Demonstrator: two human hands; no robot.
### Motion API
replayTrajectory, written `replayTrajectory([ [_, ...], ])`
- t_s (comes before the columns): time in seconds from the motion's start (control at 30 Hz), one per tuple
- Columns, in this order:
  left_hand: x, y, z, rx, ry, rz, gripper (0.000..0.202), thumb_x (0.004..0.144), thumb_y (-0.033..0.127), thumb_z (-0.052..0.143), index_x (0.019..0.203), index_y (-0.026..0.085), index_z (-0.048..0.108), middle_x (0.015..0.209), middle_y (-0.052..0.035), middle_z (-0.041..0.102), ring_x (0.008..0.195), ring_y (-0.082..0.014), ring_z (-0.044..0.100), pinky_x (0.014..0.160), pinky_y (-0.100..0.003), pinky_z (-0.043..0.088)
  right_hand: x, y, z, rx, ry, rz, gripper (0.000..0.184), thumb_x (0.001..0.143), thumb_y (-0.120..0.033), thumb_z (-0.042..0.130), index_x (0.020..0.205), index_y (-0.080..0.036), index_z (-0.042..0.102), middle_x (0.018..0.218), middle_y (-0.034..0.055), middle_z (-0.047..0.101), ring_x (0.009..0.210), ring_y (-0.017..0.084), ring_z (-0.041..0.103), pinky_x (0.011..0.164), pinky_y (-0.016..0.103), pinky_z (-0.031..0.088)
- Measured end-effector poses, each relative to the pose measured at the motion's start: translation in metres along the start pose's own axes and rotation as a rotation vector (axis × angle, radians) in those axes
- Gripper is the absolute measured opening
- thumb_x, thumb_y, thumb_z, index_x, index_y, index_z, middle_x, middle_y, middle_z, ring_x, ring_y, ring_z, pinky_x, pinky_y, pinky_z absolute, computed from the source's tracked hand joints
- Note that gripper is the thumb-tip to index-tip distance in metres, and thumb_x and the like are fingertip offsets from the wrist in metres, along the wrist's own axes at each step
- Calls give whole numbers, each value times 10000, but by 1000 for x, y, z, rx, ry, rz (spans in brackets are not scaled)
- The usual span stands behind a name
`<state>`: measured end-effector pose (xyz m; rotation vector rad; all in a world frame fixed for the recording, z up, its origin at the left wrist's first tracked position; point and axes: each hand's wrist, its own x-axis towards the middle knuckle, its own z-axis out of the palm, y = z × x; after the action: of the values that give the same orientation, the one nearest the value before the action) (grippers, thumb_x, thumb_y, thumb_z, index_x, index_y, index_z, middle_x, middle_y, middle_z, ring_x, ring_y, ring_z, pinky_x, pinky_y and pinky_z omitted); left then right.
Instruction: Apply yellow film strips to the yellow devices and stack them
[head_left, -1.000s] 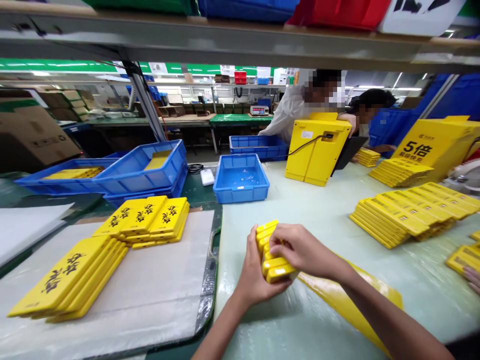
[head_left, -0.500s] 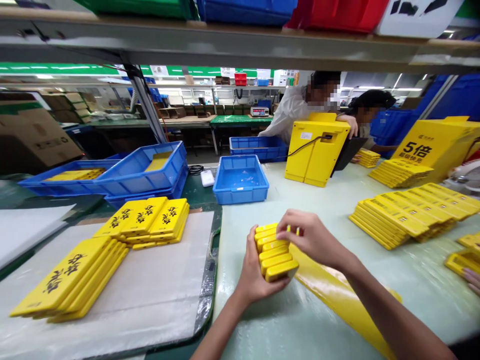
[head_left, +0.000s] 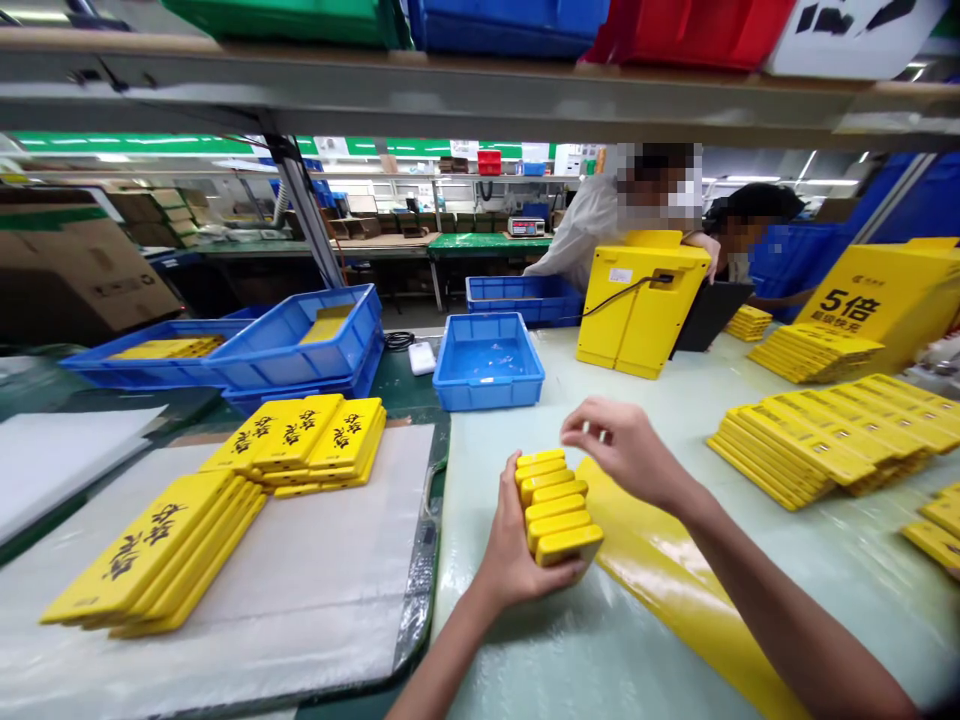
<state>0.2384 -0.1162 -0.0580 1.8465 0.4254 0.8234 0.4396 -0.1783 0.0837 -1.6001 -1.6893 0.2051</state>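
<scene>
My left hand [head_left: 521, 560] grips a stack of several flat yellow plastic cases [head_left: 559, 505] that look like power banks, their rounded ends facing up. Just above and right of the stack is my right hand [head_left: 619, 445], apart from it, with fingers curled together; anything in the fingertips is too small to make out. Under my right forearm, a long yellow strip [head_left: 675, 570] lies on the pale green table mat. To the left, more yellow cases with black lettering [head_left: 150, 540] lie in overlapping piles on a white sheet [head_left: 330, 580].
A blue bin [head_left: 489, 390] stands beyond my hands, with other blue bins [head_left: 300, 350] to its left. Fanned yellow cases [head_left: 810, 440] lie at right. A co-worker [head_left: 592, 220] holds a yellow cabinet [head_left: 637, 310]. A shelf beam [head_left: 480, 105] crosses overhead.
My right hand has lifted off the top of the stack, moving slightly up and right. My left hand still holds the cases. At the right edge, another person's hand has left view.
</scene>
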Motion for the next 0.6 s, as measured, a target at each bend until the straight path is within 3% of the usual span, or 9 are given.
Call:
replayTrajectory([
  [0.07,0,-3,0,12,2,-9,1448,629,465,956,1683,262,-15,1697,-229,304,1576,-465,364,1299,-701,271,2,-11,16,108,-167,-53,88,940,-122,738,901,-197,758,922,13,736,813,155,657,754,260,462],
  [0.17,-1,-6,-1,51,11,-10,1438,595,481,961,1675,248,41,1737,-240,188,1611,-499,265,1309,-708,235,3,-17,32,-9,-314,-79,108,950,-110,707,883,-185,746,956,27,724,871,165,666,797,267,450],
  [0.27,-1,-2,-1,32,4,-2,1460,611,463,962,1686,232,1,1689,-242,302,1568,-471,365,1308,-682,268,5,-6,22,-300,-324,-16,183,964,-62,618,841,-166,704,926,57,714,791,171,640,728,284,400],
  [0.33,0,1,0,18,6,3,1482,610,447,974,1695,223,-11,1622,-235,415,1515,-456,451,1295,-677,305,8,3,9,-433,-219,61,183,973,-68,609,838,-161,690,921,79,710,759,181,623,700,299,376],
  [0.43,1,4,0,9,16,3,1488,587,420,993,1700,220,26,1556,-224,498,1467,-452,508,1272,-675,347,12,3,1,-277,-32,75,161,1007,-125,622,869,-171,691,932,67,708,795,184,627,737,295,419],
  [0.53,1,5,0,4,32,-8,1467,578,411,992,1697,224,62,1606,-230,441,1478,-452,495,1259,-643,384,13,-9,16,-19,-173,-16,95,982,-140,677,918,-189,728,971,36,727,853,169,654,798,277,462],
  [0.6,0,5,0,10,39,-15,1448,583,415,983,1694,216,76,1633,-238,399,1493,-459,474,1260,-634,384,14,-14,25,-37,-290,-35,113,965,-108,672,919,-185,740,994,40,741,892,176,672,817,279,459],
])
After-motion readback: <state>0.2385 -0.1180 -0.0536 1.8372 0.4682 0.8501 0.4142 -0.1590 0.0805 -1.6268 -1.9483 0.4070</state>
